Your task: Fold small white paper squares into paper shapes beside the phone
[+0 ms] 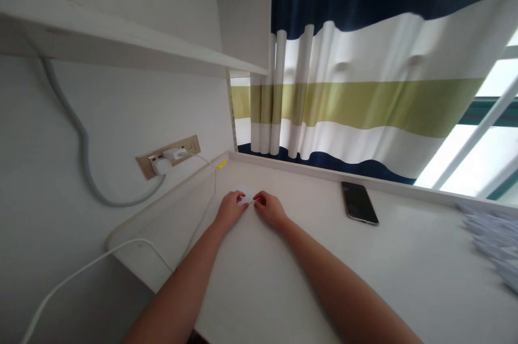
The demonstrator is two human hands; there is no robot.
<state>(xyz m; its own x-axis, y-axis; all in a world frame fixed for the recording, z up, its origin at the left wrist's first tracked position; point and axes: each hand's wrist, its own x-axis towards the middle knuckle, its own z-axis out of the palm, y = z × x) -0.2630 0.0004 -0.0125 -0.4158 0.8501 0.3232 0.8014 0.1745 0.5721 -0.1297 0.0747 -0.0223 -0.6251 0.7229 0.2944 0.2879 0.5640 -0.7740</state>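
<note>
A small white piece of paper (247, 195) lies on the white desk (307, 258), towards its far left part. My left hand (229, 208) rests on the paper's left side with its fingers curled down onto it. My right hand (270, 208) is at the paper's right edge, thumb and fingers pinched on it. Both hands meet over the paper, which they largely cover. Both forearms stretch across the desk from the near edge.
A dark phone (359, 203) lies flat to the right of my hands. White folded papers (496, 239) are stacked at the right edge. A wall socket (168, 157) holds white chargers, whose cable (121, 247) trails along the desk's left. A striped curtain (364, 90) hangs behind.
</note>
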